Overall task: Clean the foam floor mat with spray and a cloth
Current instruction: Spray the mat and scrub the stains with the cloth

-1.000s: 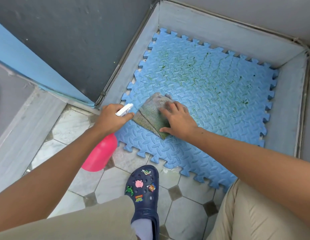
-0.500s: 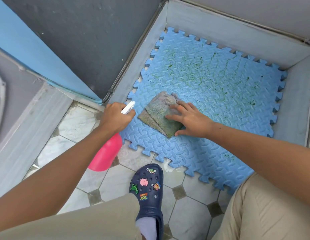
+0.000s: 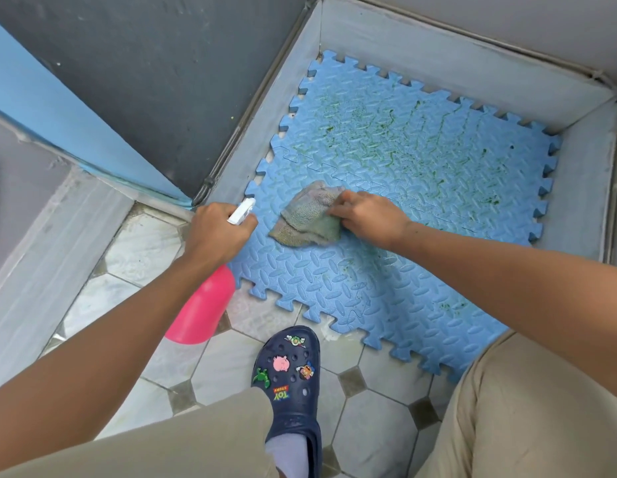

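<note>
One foam mat (image 3: 403, 160) holds one cloth (image 3: 307, 219), with one spray bottle (image 3: 203, 308) at its left edge. Two hands show, left hand (image 3: 217, 232) and right hand (image 3: 372, 220); one clog (image 3: 293, 419) beside the mat bears five charms (image 3: 280, 363).

The left hand (image 3: 217, 232) and forearm (image 3: 127, 322) cover the spray bottle's (image 3: 203, 305) neck and trigger. The right hand's (image 3: 369, 219) fingertips curl out of sight against the cloth (image 3: 307, 219). A trouser leg (image 3: 524, 408) hides the mat's (image 3: 403, 167) near right corner. The bottom edge cuts off the shoe's (image 3: 293, 381) heel.

Pale octagonal floor tiles (image 3: 372, 439), dark grey wall (image 3: 155, 81), blue band (image 3: 58, 108), grey raised kerb (image 3: 438, 56).
</note>
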Demonstrator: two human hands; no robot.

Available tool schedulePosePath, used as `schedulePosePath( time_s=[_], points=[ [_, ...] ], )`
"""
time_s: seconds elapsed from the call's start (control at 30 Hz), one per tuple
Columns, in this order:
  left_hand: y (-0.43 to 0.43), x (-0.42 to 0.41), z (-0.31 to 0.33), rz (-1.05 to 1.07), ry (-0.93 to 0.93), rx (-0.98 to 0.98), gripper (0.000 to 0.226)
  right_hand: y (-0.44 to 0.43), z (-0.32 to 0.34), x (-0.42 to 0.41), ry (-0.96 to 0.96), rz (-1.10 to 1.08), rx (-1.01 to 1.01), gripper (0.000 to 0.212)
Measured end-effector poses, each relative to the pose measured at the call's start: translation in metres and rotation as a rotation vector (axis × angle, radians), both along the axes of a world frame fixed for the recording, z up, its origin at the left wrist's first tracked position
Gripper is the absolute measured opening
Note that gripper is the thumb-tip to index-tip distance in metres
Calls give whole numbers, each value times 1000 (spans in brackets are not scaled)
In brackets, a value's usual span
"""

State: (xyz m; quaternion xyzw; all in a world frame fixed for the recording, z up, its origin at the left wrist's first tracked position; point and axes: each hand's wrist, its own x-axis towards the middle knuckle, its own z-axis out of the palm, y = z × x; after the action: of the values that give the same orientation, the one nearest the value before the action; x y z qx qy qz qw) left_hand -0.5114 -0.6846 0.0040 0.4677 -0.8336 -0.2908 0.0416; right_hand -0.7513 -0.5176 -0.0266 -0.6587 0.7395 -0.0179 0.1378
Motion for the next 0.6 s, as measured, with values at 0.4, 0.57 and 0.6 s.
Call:
schedulePosePath(
  time_s=[0.4, 0.57, 0.6],
  points=[
    [-4, 6, -6, -10, 72, 11, 49, -107, 19, -46, -45, -586, -250, 33],
    [-4, 10, -5, -3, 98, 12, 50, -130, -21, -22, 45, -507, -50, 47],
    [-4, 9, -4, -2, 107, 15, 50, -131, -24, -23, 55, -507, -62, 48]
  ],
)
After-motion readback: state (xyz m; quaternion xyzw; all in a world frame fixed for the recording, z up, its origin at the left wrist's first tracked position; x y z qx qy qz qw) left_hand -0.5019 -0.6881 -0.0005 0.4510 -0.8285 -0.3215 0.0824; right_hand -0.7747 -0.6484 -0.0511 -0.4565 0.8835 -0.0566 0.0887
